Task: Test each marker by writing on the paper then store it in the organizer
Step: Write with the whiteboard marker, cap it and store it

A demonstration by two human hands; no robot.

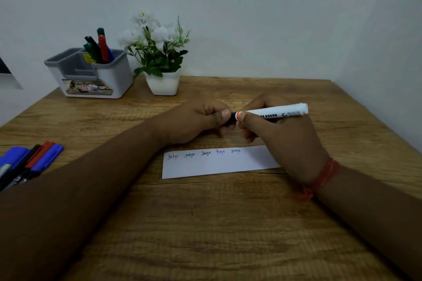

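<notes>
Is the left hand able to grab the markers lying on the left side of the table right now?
Probably not yet. The left hand grips the cap end of the white whiteboard marker. Nothing blocks the loose red, blue and black markers otherwise.

Both hands grip a white marker (277,112) above a paper strip (217,162).
Left hand (201,121) holds its dark cap end; right hand (280,134) holds the barrel.
</notes>
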